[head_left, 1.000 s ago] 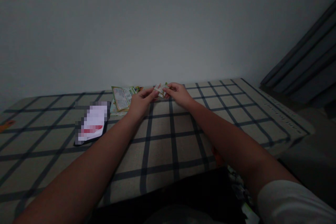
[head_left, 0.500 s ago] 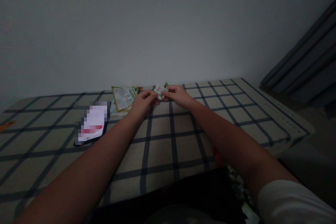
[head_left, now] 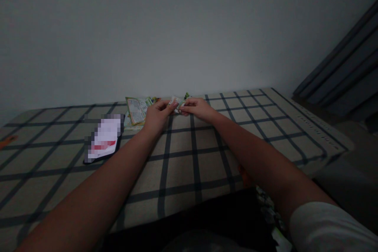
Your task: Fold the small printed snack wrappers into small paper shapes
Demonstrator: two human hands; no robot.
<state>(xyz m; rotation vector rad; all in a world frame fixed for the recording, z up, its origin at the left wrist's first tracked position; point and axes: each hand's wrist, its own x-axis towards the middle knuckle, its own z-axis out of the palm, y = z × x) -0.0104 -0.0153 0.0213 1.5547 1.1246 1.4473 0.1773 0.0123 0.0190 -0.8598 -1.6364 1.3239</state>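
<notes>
Between my two hands is a small white and green packet (head_left: 176,103), held near the far edge of the table. My left hand (head_left: 159,114) pinches its left side, thumb on top. The fingers of my right hand (head_left: 197,108) close on its right side. Just left of my left hand lie larger printed green and yellow packets (head_left: 137,111), overlapping one another. A bit of green packaging (head_left: 187,95) shows behind my right hand; whether it belongs to the held packet I cannot tell.
A phone (head_left: 104,138) with a lit, blurred screen lies left of my left forearm. The checked tablecloth (head_left: 180,157) covers the table, which meets a plain wall (head_left: 189,31). An orange object (head_left: 8,141) sits at the left edge. A grey curtain (head_left: 345,63) hangs at right.
The small packet has turned and creased between my fingers. My left thumb has shifted over it, and my right fingers have moved slightly down along its side. The phone and larger packets have stayed put.
</notes>
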